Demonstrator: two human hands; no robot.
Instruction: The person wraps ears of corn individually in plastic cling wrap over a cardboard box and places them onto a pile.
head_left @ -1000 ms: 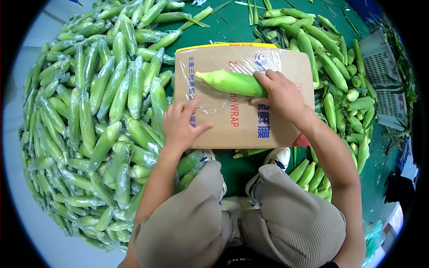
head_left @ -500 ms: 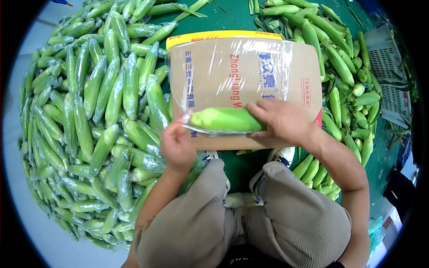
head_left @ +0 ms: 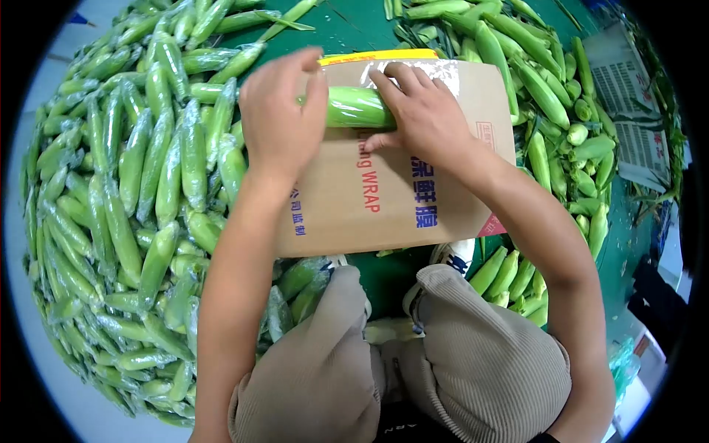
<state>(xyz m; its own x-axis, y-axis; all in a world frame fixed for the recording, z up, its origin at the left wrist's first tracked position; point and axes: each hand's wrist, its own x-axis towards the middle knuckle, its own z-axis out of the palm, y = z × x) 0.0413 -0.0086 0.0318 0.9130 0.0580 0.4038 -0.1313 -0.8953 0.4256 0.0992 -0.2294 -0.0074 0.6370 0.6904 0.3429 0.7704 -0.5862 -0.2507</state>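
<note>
A green ear of corn with clear film round it lies crosswise near the far edge of the cardboard box. My right hand presses on its right end, fingers spread over the husk and the film beyond. At its left end is my left hand, blurred, with thumb and fingers apart; the corn's tip is hidden behind it. Clear film shows at the box's far right, beside the yellow strip.
A large heap of film-wrapped corn fills the left side. Unwrapped corn lies piled at the right, with a white crate beyond it. My knees and shoes are below the box.
Both hands and the corn have moved away from me to the box's far edge. Film now wraps round the corn, and my left hand's fingers have opened from their closed grip.
</note>
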